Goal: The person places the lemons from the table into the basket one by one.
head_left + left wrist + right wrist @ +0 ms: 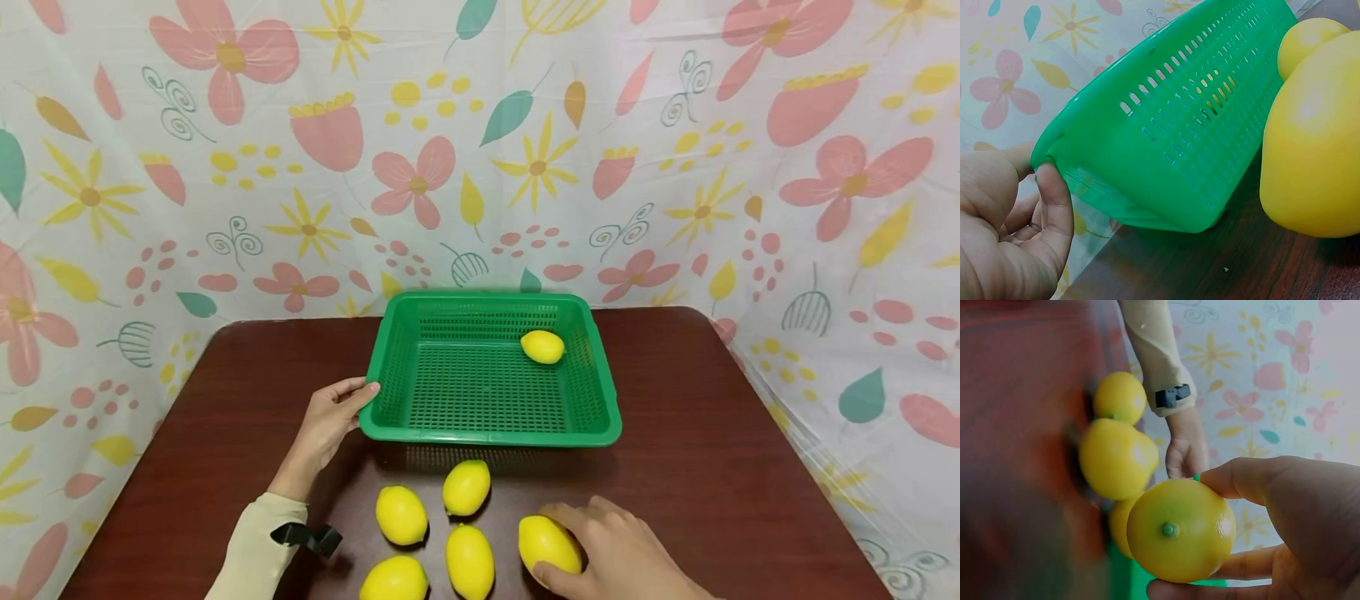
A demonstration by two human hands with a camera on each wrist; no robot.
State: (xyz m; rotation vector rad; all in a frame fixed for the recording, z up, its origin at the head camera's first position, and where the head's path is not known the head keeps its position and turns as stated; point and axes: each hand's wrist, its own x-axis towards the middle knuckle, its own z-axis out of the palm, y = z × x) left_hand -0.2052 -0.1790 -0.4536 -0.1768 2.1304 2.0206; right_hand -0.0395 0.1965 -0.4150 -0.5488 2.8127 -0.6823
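Lemon (543,546), yellow, was clamped between the thumb and curled fingers of the right hand (622,550), at the right end of a loose group of fruit. From the right wrist view, its stem end, a small green nub, faced the camera. Could not tell whether it was touching the surface (712,467) or raised just off it.

Left hand (330,421) pinched the left rim of a green basket (491,437) near its front corner, thumb on top of the rim, other fingers underneath. Pale sleeve (251,542) on that arm, black strap (307,537) round the wrist.

Four loose lemons lay left of the held one: a far lemon (467,487) just in front of the basket, a left lemon (401,515) beside it, a near lemon (470,562), and a corner lemon (394,581) partly cut off by the lower frame edge.

Basket contents: one inner lemon (543,347), in the back right part. Surface was dark reddish brown. Behind and at both sides hung a white sheet (480,225) printed with flowers and leaves.
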